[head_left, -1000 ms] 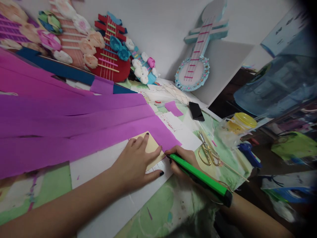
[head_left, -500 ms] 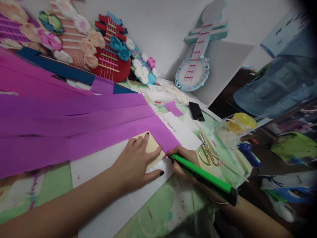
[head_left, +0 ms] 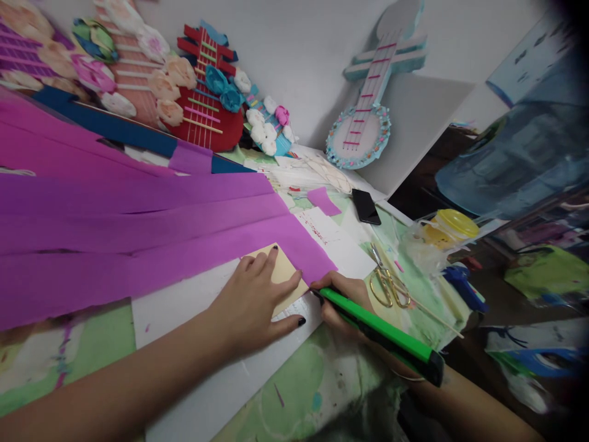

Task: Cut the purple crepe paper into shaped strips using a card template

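My left hand (head_left: 257, 294) lies with its fingers spread, pressing a pale yellow card (head_left: 284, 270) onto the edge of a long purple sheet (head_left: 221, 212). Beneath them is a white sheet of paper (head_left: 184, 362). My right hand (head_left: 343, 301) is closed round a green utility knife (head_left: 381, 322) with a black end. Its tip is at the lower right corner of the card, by the purple edge; the blade itself is too small to make out. Gold-handled scissors (head_left: 389, 283) lie just right of my right hand.
A black phone (head_left: 365, 206), a printed paper (head_left: 334, 236) and a thin stick (head_left: 437, 318) lie on the green-stained table. Paper guitars (head_left: 207, 116) lean against the wall. At the right are a yellow-lidded tub (head_left: 455, 223) and a large water bottle (head_left: 501, 159).
The knife tip has shifted very slightly right and down along the card's edge. My left hand stays in place on the card.
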A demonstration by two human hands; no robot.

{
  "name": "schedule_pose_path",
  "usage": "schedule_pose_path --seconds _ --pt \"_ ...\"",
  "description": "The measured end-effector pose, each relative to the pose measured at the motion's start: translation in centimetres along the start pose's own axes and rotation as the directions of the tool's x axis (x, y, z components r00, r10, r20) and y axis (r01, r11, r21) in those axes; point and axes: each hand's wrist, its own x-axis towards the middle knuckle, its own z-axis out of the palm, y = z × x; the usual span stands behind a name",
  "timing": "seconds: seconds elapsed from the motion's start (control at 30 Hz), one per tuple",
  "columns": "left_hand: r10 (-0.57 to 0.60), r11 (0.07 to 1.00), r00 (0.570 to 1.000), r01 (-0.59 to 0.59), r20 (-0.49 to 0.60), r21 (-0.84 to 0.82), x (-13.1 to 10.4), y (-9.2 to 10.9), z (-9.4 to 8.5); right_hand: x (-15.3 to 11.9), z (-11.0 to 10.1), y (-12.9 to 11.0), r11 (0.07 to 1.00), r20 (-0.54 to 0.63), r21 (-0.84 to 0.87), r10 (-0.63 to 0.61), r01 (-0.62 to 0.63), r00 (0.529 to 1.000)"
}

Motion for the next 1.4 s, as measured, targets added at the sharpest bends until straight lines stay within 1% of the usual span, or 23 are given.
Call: schedule_pose_path --seconds 0.3,0.4,0.47,0.53,0.6,0.67,0.73,0.77,0.87,0.9,0.97,1.07,1.13,1.2,1.33,1.4 --pt "-0.006 1.0 1.0 0.006 0.0 -0.003 0.0 0.0 0.1 -0.3 0.7 0.9 0.998 -0.031 0.066 -0.017 0.019 0.999" --pt "-0.006 1.0 1.0 0.006 0.007 0.006 0.0 0.0 0.0 -0.6 0.9 1.7 0.992 -0.008 0.128 0.013 -0.012 1.0" --pt "-0.006 1.0 1.0 0.006 0.008 0.003 0.0 0.1 -0.1 -0.8 1.0 2.4 0.978 -0.024 0.201 0.062 -0.056 0.998" --pt "-0.006 1.0 1.0 0.006 0.01 -0.002 0.0 0.0 -0.1 -0.7 1.3 3.4 0.943 -0.129 0.331 0.083 -0.037 0.988" --pt "-0.005 1.0 1.0 0.005 0.023 -0.01 0.0 0.0 -0.1 0.0 1.5 4.2 0.872 -0.214 0.489 0.134 -0.013 0.968" --pt "-0.008 1.0 0.999 0.009 0.042 -0.02 -0.1 0.1 -0.2 1.2 1.4 4.6 0.81 -0.236 0.587 0.195 -0.02 0.952" --pt "-0.024 0.999 0.998 0.026 0.064 -0.032 -0.2 0.2 -0.1 3.0 0.9 4.5 0.806 -0.2 0.587 0.24 -0.08 0.95" --pt "-0.036 0.999 0.996 0.039 0.077 -0.037 -0.2 0.3 -0.1 4.0 0.6 4.2 0.791 -0.208 0.609 0.232 -0.06 0.95" --pt "-0.068 0.997 0.992 0.072 0.109 -0.041 -0.4 0.7 0.0 7.2 -0.1 3.1 0.71 -0.135 0.702 0.209 -0.055 0.969" --pt "-0.074 0.996 0.991 0.079 0.114 -0.041 -0.4 0.8 0.1 8.3 -0.1 2.8 0.695 -0.115 0.718 0.173 -0.039 0.978" --pt "-0.085 0.995 0.99 0.089 0.11 -0.037 -0.5 0.9 0.1 10.3 0.2 2.1 0.672 -0.069 0.741 0.061 0.01 0.996" --pt "-0.087 0.996 0.992 0.09 0.095 -0.024 -0.5 1.0 0.1 12.6 1.7 1.8 0.634 0.017 0.773 -0.048 0.018 0.999" --pt "-0.076 0.997 0.993 0.078 0.085 -0.016 -0.4 0.9 0.2 13.5 3.1 1.9 0.593 0.058 0.805 -0.096 0.01 0.994" --pt "-0.065 0.998 0.995 0.066 0.069 -0.016 -0.4 0.7 0.2 13.8 4.5 2.4 0.543 0.074 0.839 -0.104 -0.005 0.992" --pt "-0.067 0.997 0.996 0.069 0.056 -0.032 -0.5 0.3 0.1 13.8 6.7 3.7 0.435 0.085 0.897 -0.003 -0.076 0.996" --pt "-0.062 0.997 0.996 0.065 0.069 -0.041 -0.5 -0.1 -0.3 13.8 7.2 4.1 0.404 0.107 0.909 0.007 -0.101 0.994"
